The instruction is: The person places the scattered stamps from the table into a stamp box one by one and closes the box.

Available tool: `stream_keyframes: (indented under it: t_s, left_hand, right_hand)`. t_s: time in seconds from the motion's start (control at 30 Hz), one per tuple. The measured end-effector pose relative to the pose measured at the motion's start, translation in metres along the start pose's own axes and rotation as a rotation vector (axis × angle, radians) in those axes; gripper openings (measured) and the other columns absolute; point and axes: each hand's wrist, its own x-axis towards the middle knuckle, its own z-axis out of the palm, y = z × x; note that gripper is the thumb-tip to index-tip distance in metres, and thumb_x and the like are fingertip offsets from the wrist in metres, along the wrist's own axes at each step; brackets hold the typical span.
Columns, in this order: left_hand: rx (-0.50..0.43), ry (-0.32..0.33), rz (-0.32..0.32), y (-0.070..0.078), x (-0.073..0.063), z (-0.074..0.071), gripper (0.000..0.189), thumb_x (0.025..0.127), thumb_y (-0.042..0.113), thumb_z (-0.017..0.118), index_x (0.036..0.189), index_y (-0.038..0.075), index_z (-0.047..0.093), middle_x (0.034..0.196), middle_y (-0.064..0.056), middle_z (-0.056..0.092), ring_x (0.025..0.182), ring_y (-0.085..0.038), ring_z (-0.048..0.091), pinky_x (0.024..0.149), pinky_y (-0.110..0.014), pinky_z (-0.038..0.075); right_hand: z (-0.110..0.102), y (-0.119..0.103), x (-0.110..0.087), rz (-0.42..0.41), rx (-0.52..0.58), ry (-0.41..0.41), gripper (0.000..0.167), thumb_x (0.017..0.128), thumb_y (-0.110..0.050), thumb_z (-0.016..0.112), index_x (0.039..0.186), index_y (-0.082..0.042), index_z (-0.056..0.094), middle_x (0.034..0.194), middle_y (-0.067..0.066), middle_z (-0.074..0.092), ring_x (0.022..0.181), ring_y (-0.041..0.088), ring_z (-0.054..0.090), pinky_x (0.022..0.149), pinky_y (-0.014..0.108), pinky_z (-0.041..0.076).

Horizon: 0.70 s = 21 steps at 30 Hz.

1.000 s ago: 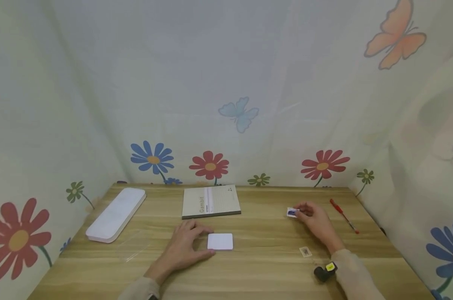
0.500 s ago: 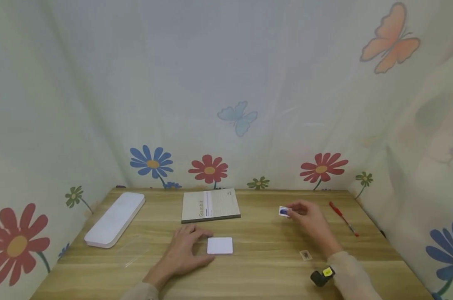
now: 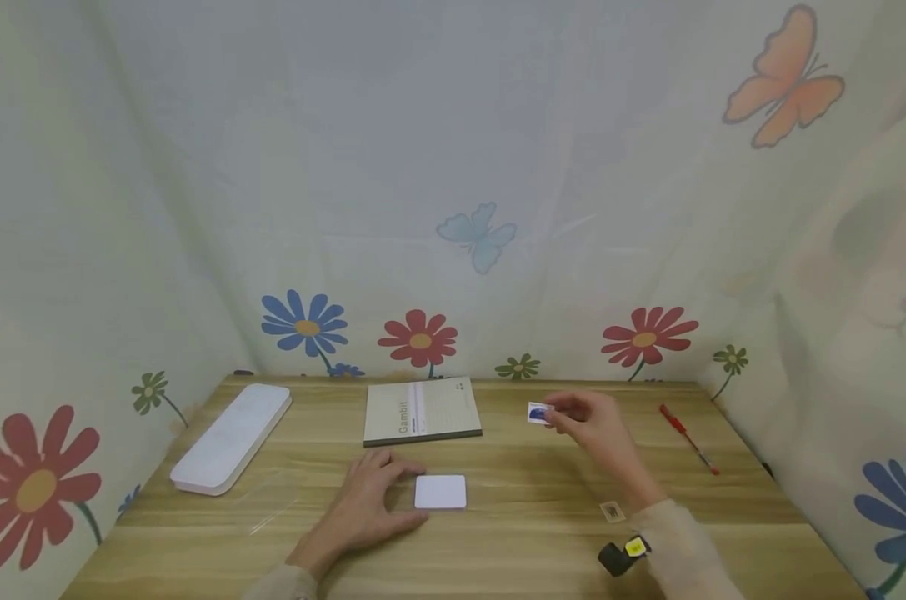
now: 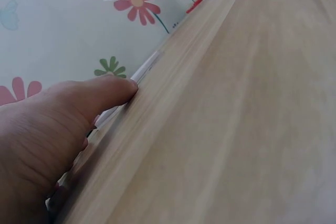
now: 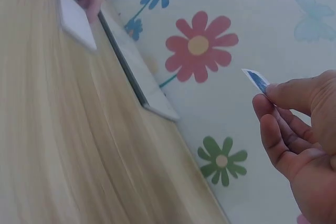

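Between thumb and fingers, my right hand pinches a small postage stamp with a white border and a blue picture. In the right wrist view that stamp is tilted, well above the table. My left hand rests on the table, holding a small white block with rounded corners by its left end. Thumb and forefinger lie at opposite edges of the block; the left wrist view shows the thumb against one edge. Another stamp, brownish, lies flat on the table near my right forearm.
A Gambit notebook lies behind the white block. At the left is a long white case, with a clear plastic sheet near it. A red pen lies at the right. A flowered curtain hangs behind the table.
My right hand has moved left with the blue stamp, from near the pen toward the notebook, and slightly upward in view. My left hand and the white block have stayed in place.
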Motion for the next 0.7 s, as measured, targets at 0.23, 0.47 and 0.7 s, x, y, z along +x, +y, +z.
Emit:
stream_keyframes:
  t_s: [0.23,0.47,0.7]
  left_hand:
    - [0.007,0.004,-0.004,-0.001,0.0,0.001,0.062,0.083,0.071,0.087,0.129,0.03,0.078,0.119,0.011,0.064,0.122,-0.018,0.056,0.104,-0.051,0.043]
    - [0.002,-0.012,-0.009,0.0,0.002,0.0,0.062,0.084,0.071,0.087,0.128,0.029,0.078,0.118,0.01,0.064,0.121,-0.018,0.056,0.104,-0.051,0.043]
    - [-0.002,0.001,-0.006,-0.001,0.001,0.0,0.061,0.084,0.071,0.087,0.128,0.029,0.079,0.116,0.011,0.062,0.12,-0.017,0.056,0.105,-0.052,0.044]
  right_hand:
    - [0.029,-0.015,0.007,0.02,0.041,-0.052,0.019,0.104,-0.008,0.079,0.122,-0.002,0.079,0.109,0.014,0.08,0.09,0.023,0.078,0.078,0.03,0.064]
    - [0.059,-0.027,0.008,0.034,0.106,-0.109,0.018,0.102,-0.005,0.081,0.119,-0.001,0.079,0.107,0.013,0.08,0.091,0.03,0.079,0.078,0.027,0.063]
    - [0.091,-0.03,0.006,0.039,0.122,-0.171,0.017,0.101,-0.008,0.083,0.117,-0.006,0.08,0.107,0.01,0.078,0.09,0.025,0.076,0.081,0.026,0.063]
